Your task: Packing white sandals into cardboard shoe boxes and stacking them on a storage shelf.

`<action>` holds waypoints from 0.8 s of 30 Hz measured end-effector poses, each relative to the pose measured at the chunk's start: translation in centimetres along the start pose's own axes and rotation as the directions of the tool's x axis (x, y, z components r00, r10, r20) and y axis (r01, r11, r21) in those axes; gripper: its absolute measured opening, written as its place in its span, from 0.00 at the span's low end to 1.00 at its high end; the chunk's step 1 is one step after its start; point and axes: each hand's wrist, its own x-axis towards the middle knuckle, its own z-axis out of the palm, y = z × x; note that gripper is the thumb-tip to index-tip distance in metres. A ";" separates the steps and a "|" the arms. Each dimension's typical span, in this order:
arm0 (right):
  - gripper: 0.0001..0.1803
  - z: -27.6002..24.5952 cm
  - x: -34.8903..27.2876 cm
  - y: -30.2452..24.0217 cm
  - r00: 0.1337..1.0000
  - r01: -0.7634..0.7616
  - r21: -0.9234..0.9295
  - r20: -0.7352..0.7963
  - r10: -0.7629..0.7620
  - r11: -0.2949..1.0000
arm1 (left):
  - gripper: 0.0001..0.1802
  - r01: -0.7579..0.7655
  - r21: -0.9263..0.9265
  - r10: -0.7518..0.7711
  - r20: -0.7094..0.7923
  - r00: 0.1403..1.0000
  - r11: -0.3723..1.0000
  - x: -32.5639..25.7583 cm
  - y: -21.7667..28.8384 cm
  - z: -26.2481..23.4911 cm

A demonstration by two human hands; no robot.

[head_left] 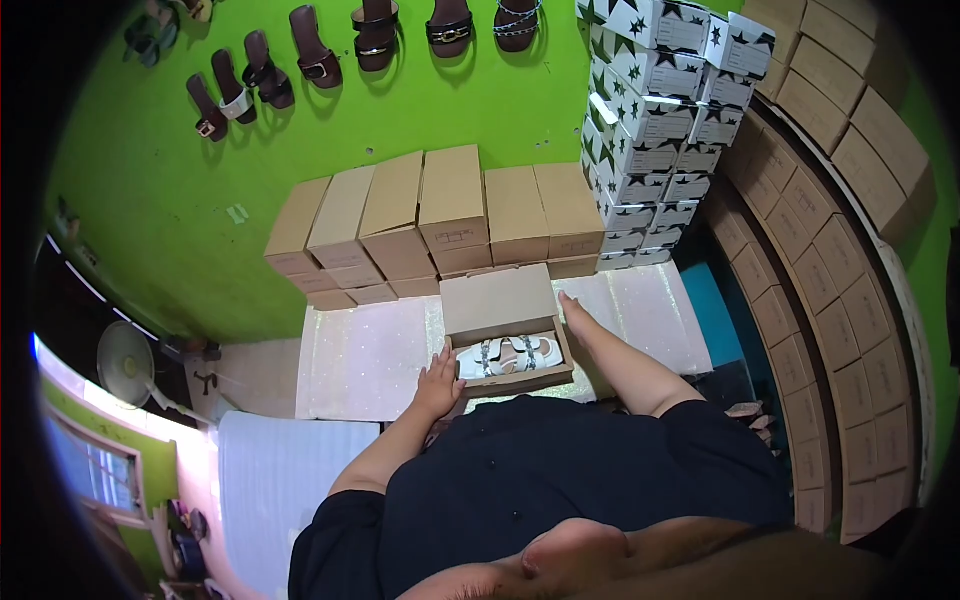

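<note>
An opened brown cardboard shoebox (520, 383) lies on the table in front of me, its lid (497, 300) standing up along the far side. Inside sits a pair of white sandals (508, 357) with two patterned dark-and-light straps each, laid sideways. My left hand (438, 383) rests at the box's left end, fingers extended and a little apart. At the right, my right hand (573, 312) is held beside the lid's right edge with its fingers stretched out. Whether it touches the lid I cannot tell. Neither hand grips anything that I can see.
Closed brown shoeboxes (452, 205) line the back of the glittery white table (365, 350). White star-printed boxes (650, 125) are stacked high at the back right. Shelves of brown boxes (800, 260) run along the right. Sandals (377, 40) hang on the green wall; a fan (127, 362) stands left.
</note>
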 end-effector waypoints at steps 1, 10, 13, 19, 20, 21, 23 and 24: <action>0.45 0.2 -0.9 -1.3 0.992 -0.123 0.329 0.076 0.103 0.936 | 0.41 0.011 -0.004 -0.011 -0.001 1.000 1.000 -0.2 -0.1 0.2; 0.42 2.2 -4.1 0.2 0.979 -0.012 0.886 0.104 -0.174 0.464 | 0.41 0.043 0.029 -0.042 -0.009 0.999 0.999 -0.3 0.3 -0.2; 0.42 2.4 -6.5 -0.1 0.986 -0.059 0.928 0.113 -0.126 0.367 | 0.41 0.026 0.003 -0.026 -0.010 1.000 1.000 -0.7 0.1 -0.3; 0.42 2.7 -8.2 0.0 0.984 -0.010 0.844 0.105 -0.147 0.536 | 0.48 -0.122 -0.420 -0.033 -0.343 0.939 0.899 -2.0 -2.2 0.2; 0.42 2.7 -8.3 0.3 0.985 -0.008 0.846 0.100 -0.144 0.533 | 0.48 -0.126 -0.418 -0.027 -0.341 0.940 0.900 -1.9 -1.8 -1.1; 0.41 2.7 -8.3 0.6 0.978 -0.044 0.856 0.141 -0.151 0.515 | 0.49 -0.125 -0.362 -0.030 -0.393 0.919 0.924 -1.8 -1.7 -2.2; 0.40 3.0 -8.2 1.2 0.969 -0.084 0.826 0.198 -0.148 0.557 | 0.55 -0.105 -0.327 -0.054 -0.442 0.895 0.939 -1.2 -1.2 -3.8; 0.40 3.1 -8.1 1.6 0.970 -0.082 0.828 0.194 -0.145 0.555 | 0.55 -0.109 -0.327 -0.049 -0.440 0.896 0.939 -0.7 -0.1 -5.4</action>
